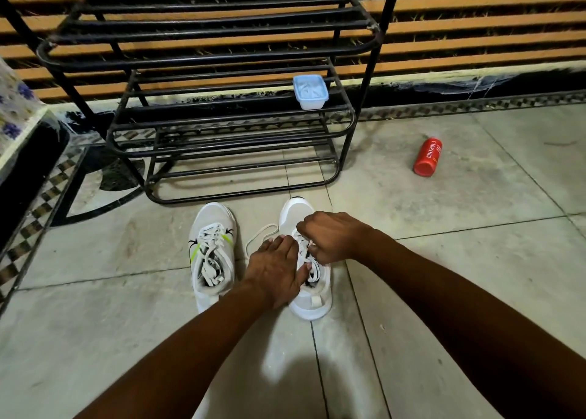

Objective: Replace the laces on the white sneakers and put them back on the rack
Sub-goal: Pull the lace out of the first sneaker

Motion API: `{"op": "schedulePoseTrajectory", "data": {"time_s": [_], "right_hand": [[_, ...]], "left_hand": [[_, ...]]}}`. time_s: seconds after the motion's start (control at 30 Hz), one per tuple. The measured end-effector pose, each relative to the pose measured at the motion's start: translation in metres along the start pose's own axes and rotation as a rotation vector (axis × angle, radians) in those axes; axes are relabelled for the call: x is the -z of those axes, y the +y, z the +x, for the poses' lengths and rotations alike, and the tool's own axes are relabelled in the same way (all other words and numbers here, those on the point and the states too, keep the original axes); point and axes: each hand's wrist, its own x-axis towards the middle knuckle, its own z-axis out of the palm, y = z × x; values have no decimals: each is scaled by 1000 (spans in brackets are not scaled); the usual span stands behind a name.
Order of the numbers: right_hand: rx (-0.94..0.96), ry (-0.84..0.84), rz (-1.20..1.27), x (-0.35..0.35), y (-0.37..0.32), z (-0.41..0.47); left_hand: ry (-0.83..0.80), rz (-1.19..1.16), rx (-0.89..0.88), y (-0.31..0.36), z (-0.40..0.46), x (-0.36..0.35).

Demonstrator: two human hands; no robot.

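Note:
Two white sneakers stand side by side on the floor in front of the black metal rack. The left sneaker is laced, with green marks on its sides. Both hands work on the right sneaker. My left hand lies over its left side with the fingers against the lace area. My right hand is curled over the tongue and pinches the white lace, which loops out onto the floor to the left of the shoe.
A pale blue lidded plastic box sits on the rack's middle shelf at the right. A red can lies on the floor tiles to the right. A cloth-covered piece of furniture stands at the left edge. A slatted wall runs behind.

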Motion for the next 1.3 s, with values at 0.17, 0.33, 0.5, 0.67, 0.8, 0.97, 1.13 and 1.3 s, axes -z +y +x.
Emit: {"op": "schedulePoseTrajectory", "data": {"time_s": [0.17,0.33,0.5,0.67,0.8,0.97,1.13,1.3], "right_hand": [[-372,172,840,-17,18,6],[-1015,568,1911,-50,6,-8],[-336,318,739,-27,23,-7],[-298,408,730,-35,23,-10],[-1007,735,1607,-69,23,-9],[-987,706,1653,-57,5,8],[-522,424,1235,-33,15,-3],[-140,61,413,-14,29,1]], "left_hand": [[-41,1,11,0,1,5],[-89,37,5,2,4,3],[-97,49,0,2,3,6],[-91,6,20,3,0,9],[-90,15,11,8,-1,10],[-124,31,22,7,-2,18],[-115,9,36,9,-2,21],[-122,-10,45,7,-3,21]]}}
